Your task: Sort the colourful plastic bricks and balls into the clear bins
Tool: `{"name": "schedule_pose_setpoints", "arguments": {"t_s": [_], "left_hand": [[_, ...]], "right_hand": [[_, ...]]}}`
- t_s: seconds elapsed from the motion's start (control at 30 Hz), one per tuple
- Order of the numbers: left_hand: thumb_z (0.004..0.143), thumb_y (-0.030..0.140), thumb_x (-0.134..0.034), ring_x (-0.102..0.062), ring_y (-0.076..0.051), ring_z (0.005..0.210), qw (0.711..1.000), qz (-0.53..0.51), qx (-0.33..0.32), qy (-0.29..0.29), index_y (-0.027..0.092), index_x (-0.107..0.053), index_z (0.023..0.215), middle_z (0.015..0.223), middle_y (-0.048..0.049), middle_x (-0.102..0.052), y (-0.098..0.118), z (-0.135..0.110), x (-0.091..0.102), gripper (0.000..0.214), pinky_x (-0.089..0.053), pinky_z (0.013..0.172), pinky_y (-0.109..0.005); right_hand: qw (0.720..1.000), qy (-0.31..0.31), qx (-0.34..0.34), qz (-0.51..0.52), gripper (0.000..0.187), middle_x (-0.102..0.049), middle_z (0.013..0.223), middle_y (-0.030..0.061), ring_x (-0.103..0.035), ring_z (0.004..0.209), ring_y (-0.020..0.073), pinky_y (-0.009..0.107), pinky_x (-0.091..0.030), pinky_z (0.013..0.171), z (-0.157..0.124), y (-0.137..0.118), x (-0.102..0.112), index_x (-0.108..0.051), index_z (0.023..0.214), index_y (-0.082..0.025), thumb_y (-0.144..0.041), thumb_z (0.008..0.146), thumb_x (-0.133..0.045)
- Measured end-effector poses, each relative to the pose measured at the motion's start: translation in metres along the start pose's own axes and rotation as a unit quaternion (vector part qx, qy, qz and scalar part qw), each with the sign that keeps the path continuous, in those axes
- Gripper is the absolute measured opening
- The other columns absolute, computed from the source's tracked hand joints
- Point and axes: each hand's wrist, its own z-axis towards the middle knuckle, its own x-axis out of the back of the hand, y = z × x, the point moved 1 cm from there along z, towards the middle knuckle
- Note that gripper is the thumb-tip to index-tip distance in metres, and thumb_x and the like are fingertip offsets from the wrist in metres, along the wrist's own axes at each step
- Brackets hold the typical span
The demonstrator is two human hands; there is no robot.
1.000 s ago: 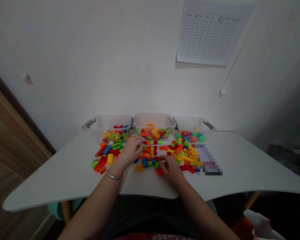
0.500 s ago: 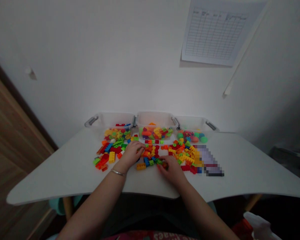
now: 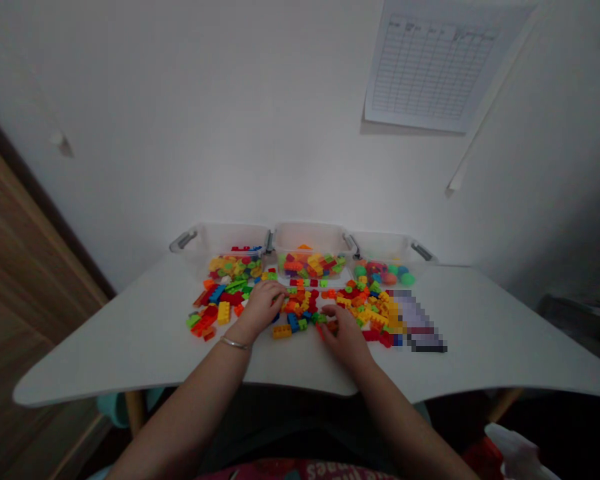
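My left hand [image 3: 265,307], a bangle on its wrist, hovers low over the left-middle part of the brick pile. Its fingers are together and curled down, so whatever they hold is hidden. Just right of it lie orange bricks [image 3: 294,307]. A blue brick [image 3: 293,323] and a yellow-orange brick [image 3: 282,331] lie in front, between the hands. My right hand [image 3: 347,337] rests at the pile's near edge, thumb and fingers apart around red and orange bricks; I see no firm grip. Small green bricks [image 3: 319,319] lie by its fingertips.
Three clear bins stand along the wall: the left bin [image 3: 230,235] and middle bin [image 3: 313,235] hold mixed pieces, the right bin [image 3: 385,241] coloured balls and pieces. A pixelated flat object [image 3: 420,323] lies right of the pile. The white table [image 3: 145,333] has a curved front edge.
My left hand has shifted very slightly left and up. The fingers of my right hand have lifted and spread wider from the thumb.
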Motion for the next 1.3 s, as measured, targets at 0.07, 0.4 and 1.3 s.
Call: {"name": "schedule_pose_setpoints", "arguments": {"t_s": [0.07,0.4,1.3], "left_hand": [[0.089,0.023,-0.048,-0.06,-0.02,0.098,1.0,0.002,0.002,0.0,0.021,-0.069,0.089,0.096,-0.0057,-0.071,0.001,0.0,-0.001,0.021,-0.044,0.094,-0.039],[0.088,0.023,-0.048,-0.061,-0.021,0.099,1.0,0.017,0.008,-0.014,0.021,-0.07,0.088,0.099,-0.0055,-0.071,0.0,0.0,0.001,0.022,-0.044,0.093,-0.04],[0.088,0.024,-0.047,-0.062,-0.021,0.099,1.0,0.015,0.012,-0.015,0.023,-0.071,0.087,0.1,-0.0057,-0.072,-0.007,-0.002,0.003,0.024,-0.045,0.092,-0.041]], "right_hand": [[1.0,0.01,-0.015,0.021,0.031,-0.065,0.105,0.0111,-0.061,0.095,0.0247,0.043,-0.052,0.085,0.001,0.002,-0.002,-0.057,0.113,-0.018,-0.025,0.082,-0.056],[0.99,0.126,0.047,0.037,0.027,-0.062,0.102,0.0097,-0.061,0.089,0.0209,0.04,-0.053,0.082,0.009,-0.004,0.011,-0.064,0.108,-0.023,-0.027,0.085,-0.051],[0.978,0.144,0.008,-0.15,0.029,-0.071,0.098,0.0085,-0.062,0.086,0.021,0.033,-0.047,0.082,0.168,0.007,0.05,-0.073,0.099,-0.02,-0.03,0.088,-0.048]]}}
